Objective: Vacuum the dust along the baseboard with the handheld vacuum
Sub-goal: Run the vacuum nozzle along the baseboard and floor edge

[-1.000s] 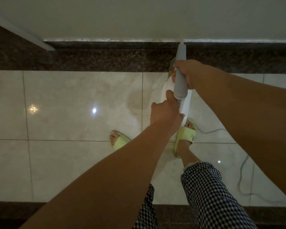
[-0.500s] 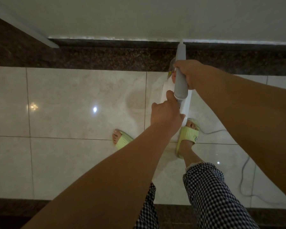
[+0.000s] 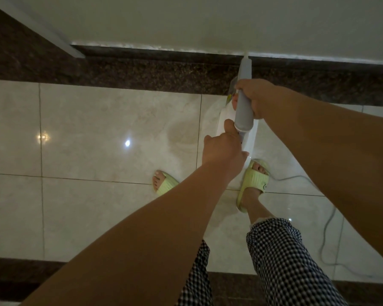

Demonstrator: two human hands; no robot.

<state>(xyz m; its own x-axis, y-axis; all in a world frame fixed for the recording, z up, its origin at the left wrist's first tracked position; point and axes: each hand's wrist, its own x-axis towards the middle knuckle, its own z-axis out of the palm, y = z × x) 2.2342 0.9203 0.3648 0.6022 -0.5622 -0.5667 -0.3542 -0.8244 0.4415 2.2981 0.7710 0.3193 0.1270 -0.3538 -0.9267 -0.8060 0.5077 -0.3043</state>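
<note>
Both hands grip the unlabelled handheld vacuum (image 3: 243, 107), right hand (image 3: 258, 97) forward, left hand (image 3: 222, 147) behind, nozzle at baseboard (image 3: 164, 55).

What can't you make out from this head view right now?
- Vacuum body: mostly hidden behind the left hand and right hand.
- Nozzle tip: too small to tell contact with the baseboard ledge.
- Cord: its end runs out of the frame's right edge.
</note>
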